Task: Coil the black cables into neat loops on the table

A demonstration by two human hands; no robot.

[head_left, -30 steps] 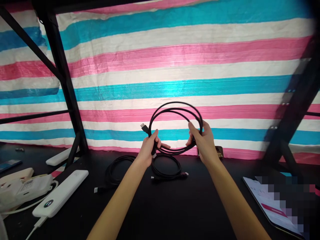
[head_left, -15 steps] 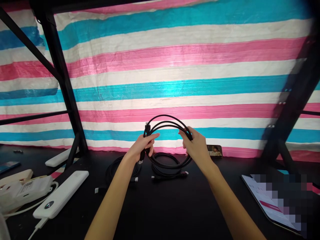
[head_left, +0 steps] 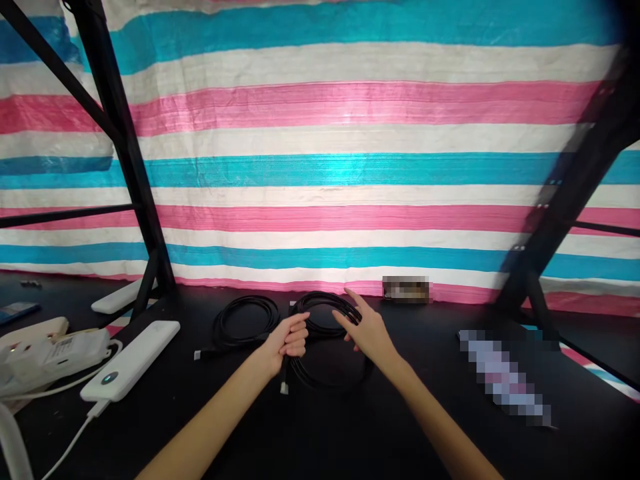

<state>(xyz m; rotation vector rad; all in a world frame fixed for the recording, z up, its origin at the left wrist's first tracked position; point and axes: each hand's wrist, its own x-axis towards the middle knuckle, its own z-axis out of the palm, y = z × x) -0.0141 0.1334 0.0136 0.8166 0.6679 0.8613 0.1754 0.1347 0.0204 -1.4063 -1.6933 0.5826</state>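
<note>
My left hand (head_left: pixel 289 341) is closed around the left side of a coiled black cable (head_left: pixel 327 388), thumb on top. A cable plug (head_left: pixel 284 387) with a pale metal end sticks out below that hand. My right hand (head_left: pixel 369 331) is over the coil's right side, its thumb and index finger spread apart; its palm side is hidden, and the coil runs beneath it. The held coil is low at the black table, overlapping in view a second coiled cable (head_left: pixel 320 295) just behind. Left of my left hand lies another coiled cable (head_left: pixel 219 319) with a plug (head_left: pixel 197 355).
White power banks (head_left: pixel 133 363) and a power strip (head_left: pixel 60 360) with a white lead lie at the left. A blurred phone (head_left: pixel 407 290) leans at the back, and a blurred tablet (head_left: pixel 505 380) lies right. Black frame posts (head_left: pixel 143 207) stand before a striped sheet (head_left: pixel 340 170).
Both hands have come down with the coiled cable, from above the table to its surface. My right hand's fingers have spread, while the left stays closed on the coil.
</note>
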